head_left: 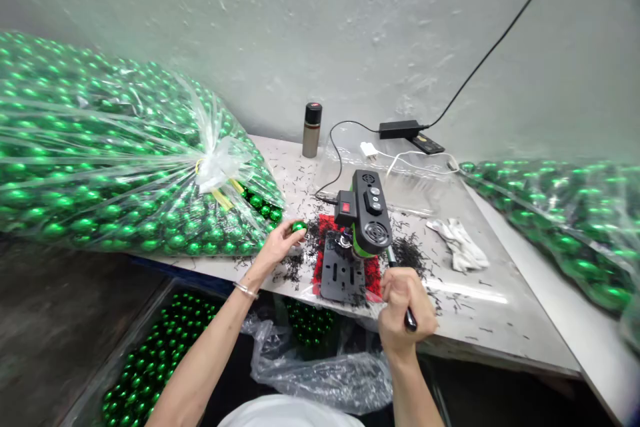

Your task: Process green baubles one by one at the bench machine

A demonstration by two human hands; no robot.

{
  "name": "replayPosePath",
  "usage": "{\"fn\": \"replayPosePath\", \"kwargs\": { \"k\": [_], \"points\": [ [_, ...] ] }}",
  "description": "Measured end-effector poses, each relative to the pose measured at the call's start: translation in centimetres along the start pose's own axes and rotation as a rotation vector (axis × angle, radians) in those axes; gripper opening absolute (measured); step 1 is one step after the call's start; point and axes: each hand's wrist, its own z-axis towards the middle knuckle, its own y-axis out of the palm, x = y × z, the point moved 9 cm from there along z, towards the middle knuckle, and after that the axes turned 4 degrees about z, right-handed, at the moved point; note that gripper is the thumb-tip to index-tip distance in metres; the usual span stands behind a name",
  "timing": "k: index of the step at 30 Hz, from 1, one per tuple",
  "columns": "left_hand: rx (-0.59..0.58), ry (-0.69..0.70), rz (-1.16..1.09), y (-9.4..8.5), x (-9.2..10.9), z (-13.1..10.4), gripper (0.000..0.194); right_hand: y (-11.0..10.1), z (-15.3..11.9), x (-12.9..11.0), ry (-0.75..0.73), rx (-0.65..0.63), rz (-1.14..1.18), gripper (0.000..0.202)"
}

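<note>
Between the thumb and fingers of my left hand [281, 241] is a shiny green ball [299, 227], held just left of a small black press machine [370, 213]. My right hand [407, 310] wraps round the black-gripped lever [411, 320] on the machine's right side. The machine has a red switch and a slotted dark base plate [343, 275], which stands on a red mat [373, 278]. Small black scraps [410, 253] lie heaped around the base.
A large clear bag of green balls [125, 167] fills the left; another bag [565, 227] lies right. Behind are a bottle [312, 130], a power adapter [399, 129] and a white plug [369, 150]. White gloves [460, 245] lie right. Below, a bin holds green balls [160, 353].
</note>
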Motion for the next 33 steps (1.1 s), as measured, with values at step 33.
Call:
{"fn": "replayPosePath", "kwargs": {
  "k": [33],
  "points": [
    [0.028,0.670,0.580,10.8,2.5,-5.2,0.032,0.6,-1.9,0.5,-0.072,-0.107,-0.027,0.028]
  ]
}}
